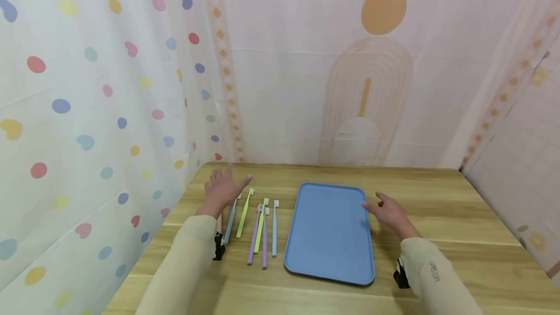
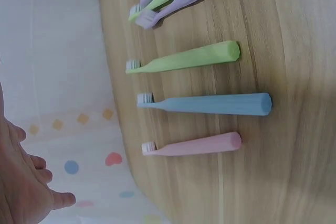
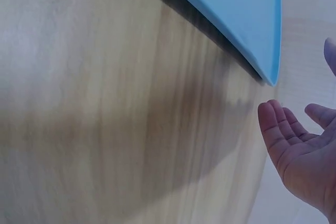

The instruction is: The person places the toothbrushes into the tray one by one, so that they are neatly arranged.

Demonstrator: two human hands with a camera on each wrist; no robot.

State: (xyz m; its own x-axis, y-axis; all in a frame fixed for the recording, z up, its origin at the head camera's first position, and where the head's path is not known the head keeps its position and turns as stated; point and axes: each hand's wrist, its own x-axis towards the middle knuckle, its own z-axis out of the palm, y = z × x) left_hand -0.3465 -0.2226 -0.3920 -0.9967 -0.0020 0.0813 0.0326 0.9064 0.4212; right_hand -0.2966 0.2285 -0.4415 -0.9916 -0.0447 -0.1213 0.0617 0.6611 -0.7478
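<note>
My left hand, fingers spread and holding nothing, hovers over the left end of a group of toothbrushes. Below it in the left wrist view lie a pink toothbrush, a blue toothbrush and a green toothbrush, side by side with bristles up. In the head view, two purple toothbrushes, one with its handle here, lie close against another green toothbrush, beside a light blue toothbrush. Loosely bent fingers show on my right hand, beside the right rim of a blue tray; it holds nothing.
The wooden table carries the tray right of the toothbrushes. A dotted curtain hangs along the left side, and a patterned curtain closes off the back behind the table's far edge.
</note>
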